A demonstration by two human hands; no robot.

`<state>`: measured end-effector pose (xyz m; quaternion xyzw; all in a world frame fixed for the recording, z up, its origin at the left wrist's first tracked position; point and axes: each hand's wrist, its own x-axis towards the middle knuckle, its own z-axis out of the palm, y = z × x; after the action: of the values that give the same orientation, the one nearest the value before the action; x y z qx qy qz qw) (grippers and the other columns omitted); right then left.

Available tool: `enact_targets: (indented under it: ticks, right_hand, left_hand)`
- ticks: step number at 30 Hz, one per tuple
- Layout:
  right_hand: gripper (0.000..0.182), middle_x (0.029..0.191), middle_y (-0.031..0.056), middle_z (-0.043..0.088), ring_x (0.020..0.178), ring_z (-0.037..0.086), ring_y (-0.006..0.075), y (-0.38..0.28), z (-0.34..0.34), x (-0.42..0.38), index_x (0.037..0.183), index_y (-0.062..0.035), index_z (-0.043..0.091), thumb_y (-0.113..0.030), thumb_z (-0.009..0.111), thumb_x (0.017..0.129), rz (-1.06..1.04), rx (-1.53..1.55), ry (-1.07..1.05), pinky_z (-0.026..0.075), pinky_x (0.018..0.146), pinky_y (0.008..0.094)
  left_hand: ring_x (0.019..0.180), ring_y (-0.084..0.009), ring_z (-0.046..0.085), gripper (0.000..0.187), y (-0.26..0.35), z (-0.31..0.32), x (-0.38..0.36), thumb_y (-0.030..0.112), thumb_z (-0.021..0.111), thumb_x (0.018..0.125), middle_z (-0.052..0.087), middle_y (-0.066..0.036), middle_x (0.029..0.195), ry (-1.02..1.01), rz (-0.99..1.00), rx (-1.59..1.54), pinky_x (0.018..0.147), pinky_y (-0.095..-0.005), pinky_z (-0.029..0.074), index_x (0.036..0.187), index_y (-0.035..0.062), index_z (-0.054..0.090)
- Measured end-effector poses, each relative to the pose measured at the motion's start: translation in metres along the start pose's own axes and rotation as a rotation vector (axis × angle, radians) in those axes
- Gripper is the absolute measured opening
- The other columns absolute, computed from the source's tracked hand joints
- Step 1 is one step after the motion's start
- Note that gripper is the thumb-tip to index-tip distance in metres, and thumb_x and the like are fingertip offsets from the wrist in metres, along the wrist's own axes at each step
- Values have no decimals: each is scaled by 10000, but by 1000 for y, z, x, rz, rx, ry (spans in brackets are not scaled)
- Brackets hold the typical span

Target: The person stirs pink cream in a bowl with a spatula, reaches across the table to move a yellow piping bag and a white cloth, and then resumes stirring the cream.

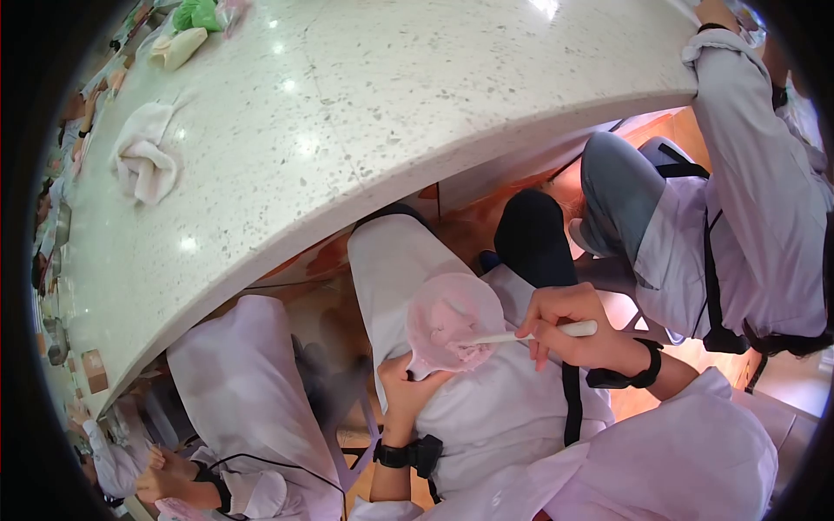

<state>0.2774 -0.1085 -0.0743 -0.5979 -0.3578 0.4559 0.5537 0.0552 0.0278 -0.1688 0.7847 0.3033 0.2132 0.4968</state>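
Note:
A pale pink bowl [420,323] with a soft pink mixture inside rests over my lap. My left hand [408,391] grips it from below at its near left edge, next to a dark spot on the rim. In my right hand [565,326] is a white-handled tool [578,329], held between thumb and fingers. Its far end dips into the pink mixture at the bowl's right side; the shape of that end is hidden. Both my wrists carry black bands with small black devices.
A speckled white table [347,113] curves across in front. On it lie a crumpled white cloth [146,156], a cream piping bag [178,49] and a green bag [196,15]. People in light clothing sit close on both sides; another person's hands [174,478] are at lower left.

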Motion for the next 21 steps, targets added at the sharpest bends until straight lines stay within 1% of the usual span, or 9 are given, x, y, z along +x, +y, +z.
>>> enact_targets:
  ticks: [2,5,8,11,14,17,20,21]
  right_hand:
    - [212,733,134,630,535,662,161,-3,8,4,619,19,460,61,501,823,-69,-77,61,508,457,238]
    - [224,738,146,626,526,661,174,12,24,1,621,25,457,50,480,842,46,61,341,516,454,238]
    - [219,747,150,620,522,660,187,7,23,0,645,41,482,39,461,863,84,145,448,530,456,249]
    - [207,753,149,615,519,659,195,8,22,-5,675,57,507,35,452,874,38,145,466,543,460,261]
    - [186,758,146,612,531,661,192,10,23,-5,700,61,524,43,454,872,-32,63,460,546,488,255]
    - [183,733,135,607,546,661,174,30,31,6,686,48,525,51,467,860,-218,-137,397,539,509,242]
    - [173,693,112,597,543,653,153,46,40,5,675,40,532,57,489,842,-107,-131,306,512,509,226]
    - [220,690,118,590,546,660,170,43,36,2,656,26,525,43,490,873,-86,-202,222,510,505,245]
  left_hand:
    - [440,-116,453,331,-4,-3,0,240,877,604,584,-68,559,-7,6,24,443,-259,352,729,10,675]
    - [432,-128,451,330,-5,-5,-1,245,876,605,584,-69,559,-28,8,46,442,-260,354,730,14,677]
    - [424,-148,442,335,0,-7,2,247,879,598,580,-74,559,-46,13,48,436,-260,350,729,15,675]
    - [417,-166,417,349,-4,-3,3,254,881,592,540,-84,537,-29,45,23,423,-268,332,702,12,654]
    - [408,-175,385,381,-11,-6,1,254,880,596,476,-93,508,-49,86,80,414,-282,313,632,13,588]
    - [400,-197,348,455,-20,-4,-3,264,885,589,403,-93,481,-47,81,73,407,-292,298,568,26,497]
    - [400,-223,332,513,-18,-1,-2,277,891,576,372,-90,471,-45,112,112,404,-295,296,536,46,434]
    - [402,-229,332,518,-20,-1,-2,279,892,573,369,-90,471,-38,123,105,404,-296,297,534,50,429]
